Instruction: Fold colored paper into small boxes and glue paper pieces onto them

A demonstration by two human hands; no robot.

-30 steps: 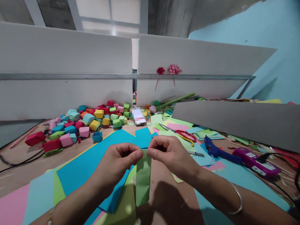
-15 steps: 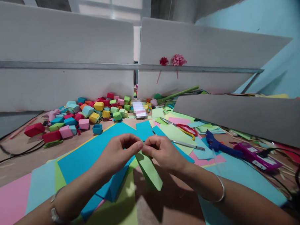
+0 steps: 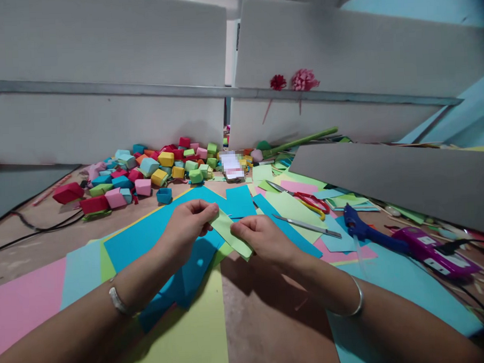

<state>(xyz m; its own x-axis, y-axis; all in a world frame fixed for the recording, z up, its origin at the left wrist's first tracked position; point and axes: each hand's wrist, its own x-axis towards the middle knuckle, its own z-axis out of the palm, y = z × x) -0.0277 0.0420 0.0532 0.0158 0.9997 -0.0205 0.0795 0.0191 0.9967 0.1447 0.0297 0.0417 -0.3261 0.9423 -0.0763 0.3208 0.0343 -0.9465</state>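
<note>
Green paper strip (image 3: 228,231): pale, matte, a narrow band with straight edges. It hangs just above the middle of the table (image 3: 268,319), slanting from upper left down to lower right. The left hand (image 3: 189,220) pinches its upper end between thumb and fingertips. The right hand (image 3: 262,238) pinches the lower end the same way, so the green paper strip spans the short gap between the two hands. Its lower tip pokes out just past the right thumb.

A large blue sheet (image 3: 148,239) lies flat under the hands, with a yellow-green sheet (image 3: 184,339) toward the near edge. Right of the hands lie a slim metal blade (image 3: 306,225), red-handled scissors (image 3: 312,200) and a blue glue gun (image 3: 364,230). Toward the far left corner sits a heap of folded paper boxes (image 3: 157,169) in many colours.
</note>
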